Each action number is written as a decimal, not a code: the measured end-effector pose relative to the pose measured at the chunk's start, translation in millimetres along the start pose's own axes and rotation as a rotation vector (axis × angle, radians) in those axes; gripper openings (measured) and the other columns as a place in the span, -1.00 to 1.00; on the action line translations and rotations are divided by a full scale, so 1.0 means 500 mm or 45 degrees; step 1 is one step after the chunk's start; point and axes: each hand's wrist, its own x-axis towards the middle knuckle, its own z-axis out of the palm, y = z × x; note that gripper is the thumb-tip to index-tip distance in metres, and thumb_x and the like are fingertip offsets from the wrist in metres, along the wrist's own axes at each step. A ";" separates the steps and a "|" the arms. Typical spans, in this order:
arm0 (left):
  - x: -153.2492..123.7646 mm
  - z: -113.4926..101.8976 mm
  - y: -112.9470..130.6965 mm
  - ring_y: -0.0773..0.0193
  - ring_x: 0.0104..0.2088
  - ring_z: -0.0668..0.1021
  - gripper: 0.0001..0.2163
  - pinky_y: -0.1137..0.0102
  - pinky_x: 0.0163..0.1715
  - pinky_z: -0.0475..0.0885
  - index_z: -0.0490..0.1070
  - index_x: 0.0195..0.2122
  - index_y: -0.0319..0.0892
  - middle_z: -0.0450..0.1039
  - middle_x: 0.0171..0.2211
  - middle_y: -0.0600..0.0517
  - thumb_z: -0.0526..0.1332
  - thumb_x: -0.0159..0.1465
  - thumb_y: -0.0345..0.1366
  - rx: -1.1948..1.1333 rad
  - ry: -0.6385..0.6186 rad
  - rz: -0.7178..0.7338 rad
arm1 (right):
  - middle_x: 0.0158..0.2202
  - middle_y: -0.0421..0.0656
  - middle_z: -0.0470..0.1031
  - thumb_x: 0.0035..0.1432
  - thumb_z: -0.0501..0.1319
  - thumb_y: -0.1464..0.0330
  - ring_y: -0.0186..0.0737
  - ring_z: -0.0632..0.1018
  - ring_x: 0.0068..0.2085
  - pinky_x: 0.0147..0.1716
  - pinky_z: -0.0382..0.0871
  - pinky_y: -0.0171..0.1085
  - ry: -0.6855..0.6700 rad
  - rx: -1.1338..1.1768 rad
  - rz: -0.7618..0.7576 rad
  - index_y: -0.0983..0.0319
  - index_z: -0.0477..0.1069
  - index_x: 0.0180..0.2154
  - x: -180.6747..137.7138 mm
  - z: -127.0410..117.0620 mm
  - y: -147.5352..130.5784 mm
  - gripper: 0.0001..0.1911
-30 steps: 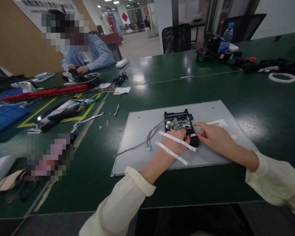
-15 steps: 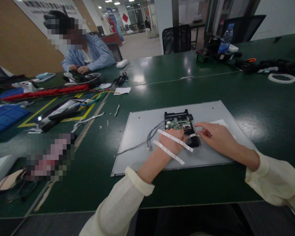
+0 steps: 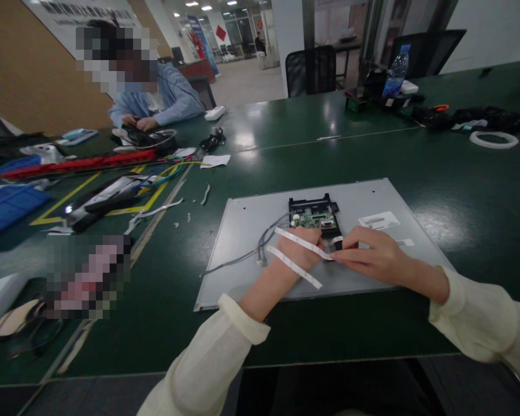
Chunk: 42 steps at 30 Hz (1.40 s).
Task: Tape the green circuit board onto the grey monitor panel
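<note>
A grey flat panel lies on the green table in front of me. On it rests a black plastic frame carrying a green circuit board. My left hand is over the frame's near part, its fingers curled closed and what they grip hidden. Two white tape strips lie across the back of this hand, an upper strip and a lower strip. With thumb and fingertips, my right hand pinches the right end of the upper strip. Another short white strip shows on the frame.
Grey cables run left from the board across the panel. A blue bin and a pixelated object are at left. Across the table a person handles something dark. A water bottle and a white ring are at right.
My right hand has moved left and its fingertips have closed on the end of the upper tape strip. Labels on the panel are now uncovered. My left hand stays nearly in place.
</note>
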 end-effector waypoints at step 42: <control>0.012 -0.003 -0.049 0.20 -0.43 0.55 -0.68 0.37 -0.41 0.38 0.45 -0.30 -0.19 0.52 -0.46 -0.03 -0.07 0.35 -0.21 -0.123 0.517 -0.151 | -0.38 -0.10 0.44 0.25 0.09 0.38 -0.25 0.36 -0.33 -0.31 0.20 -0.26 -0.112 -0.676 -0.010 0.27 0.49 -0.37 0.025 0.000 0.128 -0.76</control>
